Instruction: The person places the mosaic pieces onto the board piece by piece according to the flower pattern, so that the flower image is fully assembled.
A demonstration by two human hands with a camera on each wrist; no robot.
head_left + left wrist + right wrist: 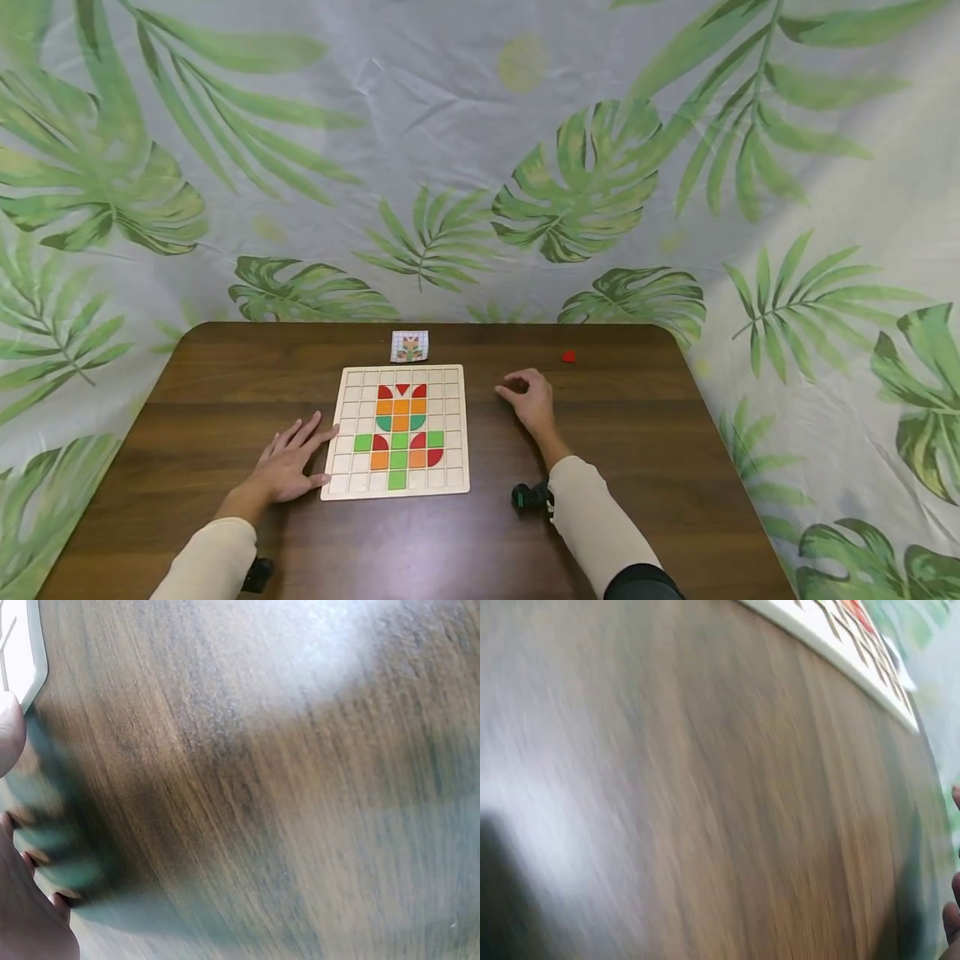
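A pale wooden grid board (453, 414) lies on the table, with red, orange, green and teal pieces forming a flower shape in its middle columns. My left hand (286, 467) rests at the board's left edge, fingers spread, with thumb and index fingertip right at the rim. In the left wrist view, the left thumb (9, 739) is beside the board's corner. Right of the board, my right hand (531, 401) is over the table with its fingers loosely bent and nothing visible between thumb and index finger. Only the edge of that hand shows in the right wrist view.
A small printed card (409, 346) with a flower pattern on a grid lies behind the board. One red piece (569, 357) sits on the table (615, 467) at the back right. A leaf-patterned cloth (450, 167) hangs behind the table's far edge.
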